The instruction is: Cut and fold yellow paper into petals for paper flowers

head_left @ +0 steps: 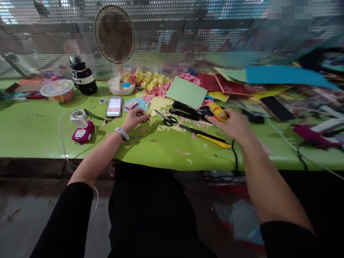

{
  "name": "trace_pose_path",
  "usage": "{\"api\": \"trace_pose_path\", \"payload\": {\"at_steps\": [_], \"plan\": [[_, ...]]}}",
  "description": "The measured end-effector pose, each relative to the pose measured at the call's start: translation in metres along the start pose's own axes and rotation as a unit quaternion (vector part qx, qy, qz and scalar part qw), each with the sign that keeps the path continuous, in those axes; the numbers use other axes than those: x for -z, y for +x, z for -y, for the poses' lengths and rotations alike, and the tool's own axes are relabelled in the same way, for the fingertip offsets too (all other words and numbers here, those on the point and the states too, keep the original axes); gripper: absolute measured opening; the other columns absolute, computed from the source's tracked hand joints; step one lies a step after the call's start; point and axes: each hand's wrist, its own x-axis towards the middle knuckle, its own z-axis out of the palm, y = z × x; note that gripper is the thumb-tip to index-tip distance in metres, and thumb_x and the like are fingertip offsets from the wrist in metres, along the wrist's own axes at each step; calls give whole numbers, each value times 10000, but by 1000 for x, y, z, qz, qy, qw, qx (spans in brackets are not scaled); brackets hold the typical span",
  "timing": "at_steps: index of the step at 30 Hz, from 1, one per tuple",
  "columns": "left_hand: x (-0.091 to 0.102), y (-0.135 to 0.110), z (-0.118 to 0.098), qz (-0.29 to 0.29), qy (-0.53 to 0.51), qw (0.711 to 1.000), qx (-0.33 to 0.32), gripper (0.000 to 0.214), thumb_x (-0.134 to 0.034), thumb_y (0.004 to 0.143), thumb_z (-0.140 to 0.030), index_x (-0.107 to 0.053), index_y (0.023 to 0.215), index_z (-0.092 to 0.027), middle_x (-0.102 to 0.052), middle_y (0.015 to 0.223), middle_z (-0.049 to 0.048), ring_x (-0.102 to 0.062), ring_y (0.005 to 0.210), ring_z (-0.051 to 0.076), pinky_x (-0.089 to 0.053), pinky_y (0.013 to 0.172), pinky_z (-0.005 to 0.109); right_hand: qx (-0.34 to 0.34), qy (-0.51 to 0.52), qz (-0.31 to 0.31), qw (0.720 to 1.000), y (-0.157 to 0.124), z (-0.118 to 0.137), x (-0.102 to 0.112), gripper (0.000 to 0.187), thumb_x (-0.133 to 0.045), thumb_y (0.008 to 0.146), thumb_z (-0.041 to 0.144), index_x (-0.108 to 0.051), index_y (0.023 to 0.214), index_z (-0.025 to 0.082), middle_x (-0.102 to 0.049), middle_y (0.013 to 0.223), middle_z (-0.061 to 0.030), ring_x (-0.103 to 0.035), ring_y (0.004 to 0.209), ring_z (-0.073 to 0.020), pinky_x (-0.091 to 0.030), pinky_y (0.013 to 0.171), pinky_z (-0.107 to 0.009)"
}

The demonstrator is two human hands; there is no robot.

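Observation:
My left hand (pixel 133 120), wearing a white wristband, has thumb and fingertips closed together on a small pale yellow paper piece (pixel 147 111). My right hand (pixel 235 123) is wrapped round a yellow corded tool that looks like a hot glue gun (pixel 218 112); its grip is hidden in the palm. Between the hands lie black-handled scissors (pixel 170 120) and a yellow-and-black cutter (pixel 213 140). Pale paper scraps (pixel 174 127) are scattered around them. Behind stands a heap of folded yellow paper pieces (pixel 152 80) and pink ones (pixel 161 89).
A fan (pixel 115 36), a black bottle (pixel 84 77) and a lidded plastic tub (pixel 57 90) stand at the back left. A magenta plug adapter (pixel 83 132) with a white cable is nearer. Coloured sheets (pixel 285 77) and a phone-like dark slab (pixel 277 108) lie at right.

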Motion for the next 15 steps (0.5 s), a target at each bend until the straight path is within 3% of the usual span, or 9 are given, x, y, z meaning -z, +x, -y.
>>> {"api": "trace_pose_path", "payload": {"at_steps": [5, 12, 15], "plan": [[1, 2, -1, -7, 7, 1000, -2, 311, -861, 725, -300, -607, 785, -130, -720, 743, 43, -731, 708, 122, -606, 669, 228, -70, -121, 27, 990, 13, -58, 5, 353, -744, 834, 423, -688, 1013, 124, -718, 999, -259, -602, 799, -268, -391, 691, -368], [0, -1, -8, -39, -1, 999, 4, 275, -838, 757, -255, -592, 768, -132, -705, 717, 34, -720, 709, 109, -599, 671, 217, -68, -144, 102, 982, 21, -80, -9, 437, -776, 807, 401, -741, 1092, 73, -720, 1063, -251, -615, 828, -241, -404, 700, -351], [0, 0, -8, -47, -12, 999, 2, 271, -827, 772, -258, -585, 769, -136, -705, 727, 35, -718, 715, 107, -596, 672, 216, -54, -140, 121, 981, 23, -92, -7, 462, -794, 792, 412, -750, 1118, 87, -743, 1065, -204, -633, 773, -186, -430, 662, -303]]}}
